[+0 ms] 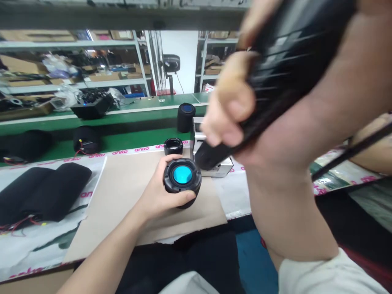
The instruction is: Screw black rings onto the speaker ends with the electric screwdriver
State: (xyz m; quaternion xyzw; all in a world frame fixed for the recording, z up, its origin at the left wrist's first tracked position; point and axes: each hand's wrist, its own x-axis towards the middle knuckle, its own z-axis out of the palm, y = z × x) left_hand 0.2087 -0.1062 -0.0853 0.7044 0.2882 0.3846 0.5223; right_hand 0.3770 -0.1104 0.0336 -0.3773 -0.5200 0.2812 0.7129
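My left hand point(167, 190) is wrapped around a black cylindrical speaker point(182, 196), fingers on its far left side and thumb across the near side. The speaker's round end faces up and shows a shiny blue disc inside a black rim. Close to the camera, my right hand point(234, 100) grips a black electric screwdriver point(281, 69), blurred and slanting down to the left. The screwdriver's nose appears just right of the speaker's rim; its tip is too blurred to tell whether it touches. Behind the speaker stands a black ring-shaped part point(173, 145).
Beige cardboard point(122, 196) covers the bench under my left hand. Black fabric-covered cylinders point(61, 190) with wires lie at left. Another speaker point(185, 118) stands behind, beside a white box point(225, 168). At right, another person's arm point(372, 143) is partly visible. Shelves point(101, 83) line the background.
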